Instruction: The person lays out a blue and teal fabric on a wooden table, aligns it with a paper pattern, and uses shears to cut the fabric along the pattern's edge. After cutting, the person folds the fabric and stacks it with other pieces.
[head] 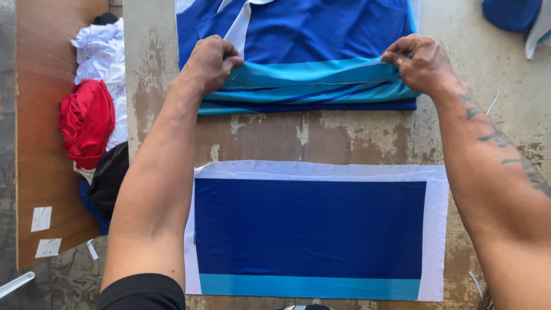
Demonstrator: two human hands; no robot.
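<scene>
blue garment [298,34] lies flat at the far side of the worn table [356,135], its turquoise hem band [310,80] lifted and doubled over into a fold along the near edge. left hand [211,62] is clenched tight on the left end of that band, knuckles up, cloth bunched under the fingers. right hand [422,62] pinches the right end, thumb and fingertips closed on the fabric. both arms stretch out straight, the band taut between them. nearer in, apart from the garment, a flat panel [313,229] sits squarely: dark blue middle, white border, turquoise strip on the near edge. off to the left, a heap of clothes [94,109], white, red and black, rests on a wooden board [40,143].
</scene>
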